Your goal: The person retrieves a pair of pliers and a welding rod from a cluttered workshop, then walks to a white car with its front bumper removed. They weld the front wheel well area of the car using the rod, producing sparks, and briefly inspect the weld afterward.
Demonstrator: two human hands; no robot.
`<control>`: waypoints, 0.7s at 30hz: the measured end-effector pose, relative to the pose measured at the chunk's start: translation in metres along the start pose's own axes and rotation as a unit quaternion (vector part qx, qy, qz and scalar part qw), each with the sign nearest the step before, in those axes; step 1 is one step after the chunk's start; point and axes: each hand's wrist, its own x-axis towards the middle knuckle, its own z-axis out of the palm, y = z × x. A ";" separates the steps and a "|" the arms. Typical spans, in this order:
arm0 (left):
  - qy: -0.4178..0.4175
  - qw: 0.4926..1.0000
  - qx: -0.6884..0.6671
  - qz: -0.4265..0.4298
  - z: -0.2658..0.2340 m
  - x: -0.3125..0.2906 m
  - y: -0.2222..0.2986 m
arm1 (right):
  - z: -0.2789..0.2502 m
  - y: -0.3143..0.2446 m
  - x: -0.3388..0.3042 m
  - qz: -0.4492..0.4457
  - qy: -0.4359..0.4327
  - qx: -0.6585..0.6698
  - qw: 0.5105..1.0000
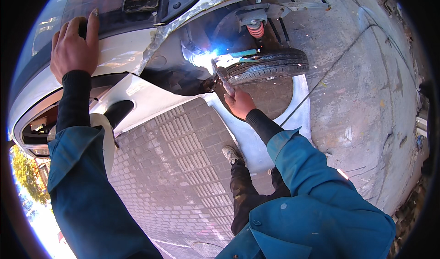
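Observation:
My left hand (73,52) lies on a white car body (120,50), its fingers apart over the edge of a dark glass panel (101,7). Nothing shows in its grip. In my right hand (240,104) is a rod-like torch (223,79), fingers wrapped round its lower end. Its tip meets a glaring blue-white arc (206,57) inside the opened front wheel area. The glare hides the exact contact spot. Just right of the arc lies a black tyre (270,65). A red coil spring (256,30) sits above the tyre.
A loose white fender panel (300,114) with a round cutout lies on the ground below the tyre. A dark cable (339,57) crosses the concrete on the right. The car's wing mirror (120,112) juts out below my left hand. My shoe (231,154) stands on paving bricks (169,167).

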 end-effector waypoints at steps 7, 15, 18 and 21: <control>-0.005 1.000 -0.009 -0.004 -0.002 0.000 0.001 | 0.004 0.003 0.001 -0.021 0.020 0.016 0.999; -0.008 1.000 -0.011 -0.007 -0.004 0.001 0.002 | 0.007 0.007 0.004 -0.018 0.014 -0.004 1.000; -0.004 1.000 -0.008 -0.009 -0.003 0.001 0.002 | 0.006 0.005 0.003 -0.019 0.024 0.020 0.999; -0.002 1.000 -0.006 -0.008 -0.002 0.001 0.002 | 0.004 0.004 0.000 -0.019 0.026 0.023 0.999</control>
